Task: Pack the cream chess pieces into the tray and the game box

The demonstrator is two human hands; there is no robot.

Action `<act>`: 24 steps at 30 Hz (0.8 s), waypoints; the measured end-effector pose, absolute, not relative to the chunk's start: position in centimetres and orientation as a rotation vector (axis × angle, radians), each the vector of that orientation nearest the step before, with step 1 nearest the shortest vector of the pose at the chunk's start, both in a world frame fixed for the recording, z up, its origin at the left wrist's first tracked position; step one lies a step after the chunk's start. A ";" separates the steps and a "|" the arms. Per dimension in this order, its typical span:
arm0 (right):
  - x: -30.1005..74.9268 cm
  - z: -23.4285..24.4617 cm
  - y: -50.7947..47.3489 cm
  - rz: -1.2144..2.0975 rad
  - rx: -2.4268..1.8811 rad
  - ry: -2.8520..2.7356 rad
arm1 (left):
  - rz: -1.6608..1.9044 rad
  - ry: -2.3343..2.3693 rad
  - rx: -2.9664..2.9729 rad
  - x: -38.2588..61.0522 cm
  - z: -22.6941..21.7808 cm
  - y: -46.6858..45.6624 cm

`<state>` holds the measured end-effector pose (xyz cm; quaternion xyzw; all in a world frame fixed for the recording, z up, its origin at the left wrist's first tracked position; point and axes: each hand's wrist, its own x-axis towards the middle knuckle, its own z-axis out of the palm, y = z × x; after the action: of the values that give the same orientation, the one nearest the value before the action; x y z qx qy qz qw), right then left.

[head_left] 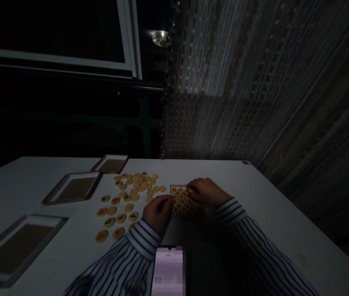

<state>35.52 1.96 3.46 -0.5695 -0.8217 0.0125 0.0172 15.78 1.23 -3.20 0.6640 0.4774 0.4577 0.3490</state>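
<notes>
Phone [168, 269] nearest, lit, lying at the near edge of the white table [269, 193] between two striped sleeves [143, 238]; just beyond it both hands meet over a small square box [181, 202] packed with round discs in rows.

The left hand [158, 211] is curled against the box's left side, fingers bent inward; the room is too dim for me to tell whether it pinches a disc. The right hand [206, 191] lies knuckles-up over the far right corner, fingertips down among the packed discs; whether it grips one I cannot tell either.

Loose discs [139, 184] sit heaped just left of the box, with more spread out [115, 213] nearer the left cuff; three shallow trays [72, 188] lie further left, well apart from the hands.

From where I stand the work looks like seating discs flat in their rows. It would go best with the left hand bracing the box wall so it cannot slide on the smooth top, and the right pressing each disc level beside its neighbour; none should ride on another's edge. In this light, touch is the surer check; the left cuff hangs close enough to sweep the spread discs.
</notes>
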 end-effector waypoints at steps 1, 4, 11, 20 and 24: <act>35.5 3.4 2.0 0.033 -1.773 -2.560 | 1.185 1.239 1.728 15.8 -3.2 1.2; 35.6 3.3 2.0 0.033 -1.797 -2.569 | 1.184 1.233 1.734 15.8 -3.2 1.2; 35.6 3.1 2.0 0.048 -1.794 -2.579 | 1.203 1.220 1.735 16.0 -3.0 1.2; 35.7 2.8 2.1 0.048 -1.792 -2.586 | 1.180 1.229 1.774 15.8 -2.9 1.1; 35.5 3.0 2.1 0.064 -1.813 -2.598 | 1.176 1.210 1.783 15.8 -2.8 1.2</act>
<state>35.54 2.08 2.97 -0.5720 -0.8199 0.0201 -0.0135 15.77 1.17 -2.79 0.6840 0.4640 0.4511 0.3367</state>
